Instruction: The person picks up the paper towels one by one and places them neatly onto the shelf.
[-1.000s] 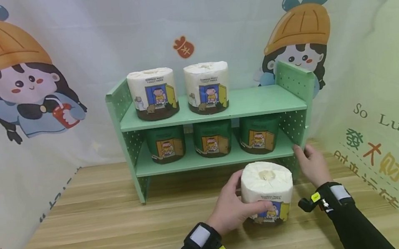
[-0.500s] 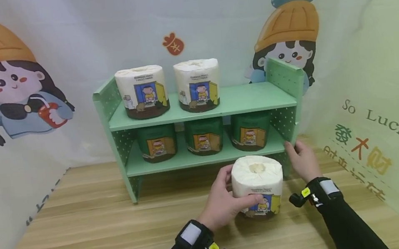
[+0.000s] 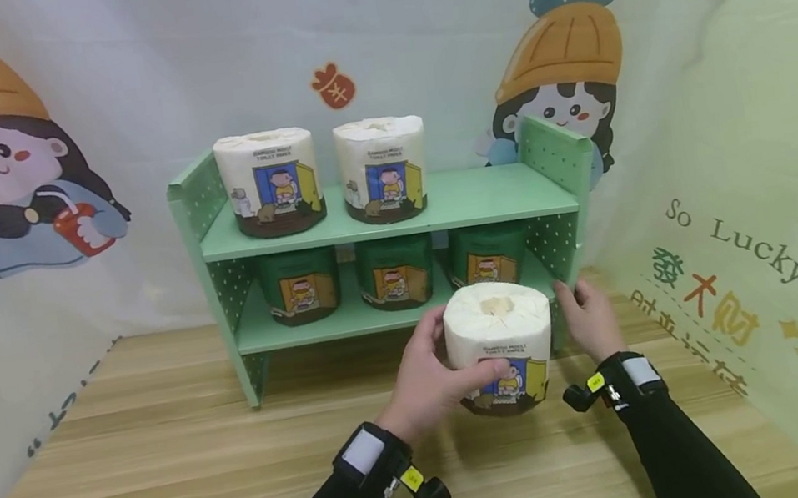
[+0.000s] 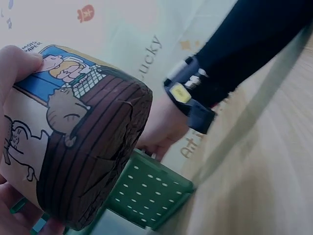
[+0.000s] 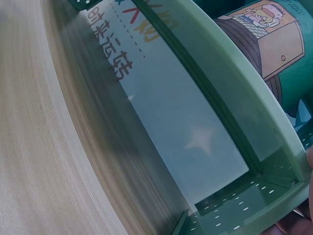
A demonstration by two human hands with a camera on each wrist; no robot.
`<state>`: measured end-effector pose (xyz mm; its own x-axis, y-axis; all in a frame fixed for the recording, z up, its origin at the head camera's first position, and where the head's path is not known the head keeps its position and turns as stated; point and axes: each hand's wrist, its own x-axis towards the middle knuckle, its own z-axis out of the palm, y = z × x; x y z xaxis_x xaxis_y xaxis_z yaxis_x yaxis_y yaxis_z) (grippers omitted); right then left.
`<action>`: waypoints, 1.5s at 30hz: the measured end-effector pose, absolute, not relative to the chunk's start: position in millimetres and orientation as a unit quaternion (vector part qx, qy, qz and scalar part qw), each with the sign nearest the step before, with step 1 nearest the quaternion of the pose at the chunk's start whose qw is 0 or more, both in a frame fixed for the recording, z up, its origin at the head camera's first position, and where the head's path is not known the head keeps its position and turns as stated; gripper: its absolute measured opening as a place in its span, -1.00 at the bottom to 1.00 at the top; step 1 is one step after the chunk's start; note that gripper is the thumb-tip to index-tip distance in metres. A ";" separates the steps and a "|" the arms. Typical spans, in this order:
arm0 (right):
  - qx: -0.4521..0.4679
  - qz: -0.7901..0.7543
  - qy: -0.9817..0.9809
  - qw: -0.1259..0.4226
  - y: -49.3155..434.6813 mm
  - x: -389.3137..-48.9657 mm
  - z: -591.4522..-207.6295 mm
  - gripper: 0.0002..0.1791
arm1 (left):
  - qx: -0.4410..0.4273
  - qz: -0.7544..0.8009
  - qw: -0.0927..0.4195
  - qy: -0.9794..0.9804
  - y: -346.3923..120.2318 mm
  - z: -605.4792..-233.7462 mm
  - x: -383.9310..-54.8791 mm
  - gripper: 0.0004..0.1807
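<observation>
My left hand [image 3: 424,384] holds a white-wrapped toilet paper roll [image 3: 497,329], thumb on its printed front and fingers round its left side. In the left wrist view the roll's brown underside [image 4: 110,156] shows, tilted. The roll overlaps the lower level of a mint-green two-tier shelf [image 3: 349,329] in the head view. My right hand [image 3: 592,323] grips the lower right side panel of that shelf; in the right wrist view its fingers [image 5: 296,223] are at the panel's edge, mostly out of frame.
Two white-wrapped rolls [image 3: 271,183] stand on the upper level, left and middle. Three green-wrapped rolls [image 3: 301,287] stand on the lower level, the right one partly hidden by the held roll. The shelf stands on a wood-grain table [image 3: 170,464] before a printed cloth backdrop [image 3: 416,36].
My left hand has raised the white roll off the table and brought it closer to the shelf. My right hand stays at the side panel. The head view has shifted rightward.
</observation>
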<state>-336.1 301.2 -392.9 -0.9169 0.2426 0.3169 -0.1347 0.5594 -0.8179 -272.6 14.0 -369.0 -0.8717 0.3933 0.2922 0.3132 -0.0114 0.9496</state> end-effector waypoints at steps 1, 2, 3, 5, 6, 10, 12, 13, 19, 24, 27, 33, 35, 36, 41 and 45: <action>-0.031 0.470 -0.859 0.200 301.3 -336.1 -393.1 -0.40 | 0.258 0.665 0.027 0.701 14.2 -364.7 -273.5 0.08; -0.031 0.471 -0.859 0.199 301.3 -336.1 -393.2 -0.39 | 0.264 0.663 0.022 0.700 14.3 -360.0 -274.5 0.06; -0.032 0.472 -0.859 0.197 301.3 -336.0 -393.3 -0.39 | 0.271 0.661 0.018 0.700 14.4 -354.9 -275.6 0.05; -0.032 0.470 -0.860 0.196 301.5 -336.2 -393.4 -0.39 | 0.279 0.656 0.008 0.701 14.6 -343.7 -278.0 0.03; -0.033 0.467 -0.861 0.196 301.5 -336.3 -393.3 -0.39 | 0.282 0.654 0.003 0.702 14.8 -337.9 -279.4 0.02; -0.037 0.460 -0.864 0.201 301.5 -337.2 -392.2 -0.42 | 0.294 0.650 -0.018 0.701 16.7 -314.6 -284.7 0.00; -0.038 0.460 -0.864 0.203 301.4 -337.5 -391.7 -0.44 | 0.305 0.652 -0.026 0.693 18.2 -304.4 -287.2 -0.01; -0.039 0.460 -0.864 0.204 301.3 -337.5 -391.6 -0.45 | 0.311 0.654 -0.029 0.688 19.0 -299.9 -288.1 -0.02; -0.041 0.456 -0.864 0.209 301.3 -335.9 -392.6 -0.48 | 0.337 0.667 -0.047 0.663 23.2 -277.6 -292.3 -0.09; -0.037 0.449 -0.865 0.223 301.2 -334.2 -392.5 -0.44 | 0.336 0.673 -0.063 0.655 27.0 -261.4 -296.6 -0.14; -0.035 0.445 -0.866 0.225 301.0 -333.9 -391.9 -0.41 | 0.335 0.673 -0.074 0.655 29.6 -251.9 -299.1 -0.15; -0.028 0.442 -0.868 0.225 301.8 -334.3 -391.0 -0.44 | 0.321 0.661 -0.103 0.671 35.3 -235.2 -308.2 -0.12; -0.027 0.441 -0.868 0.227 302.0 -334.9 -390.9 -0.46 | 0.316 0.658 -0.110 0.674 36.9 -230.7 -312.2 -0.11; -0.027 0.440 -0.868 0.229 302.1 -335.3 -391.2 -0.47 | 0.312 0.656 -0.115 0.678 37.5 -228.8 -314.1 -0.11; -0.026 0.440 -0.869 0.227 302.6 -336.5 -392.5 -0.47 | 0.292 0.653 -0.130 0.686 40.7 -225.2 -324.4 -0.10; -0.023 0.443 -0.868 0.224 302.8 -336.2 -392.3 -0.48 | 0.280 0.655 -0.131 0.689 43.7 -225.4 -331.0 -0.06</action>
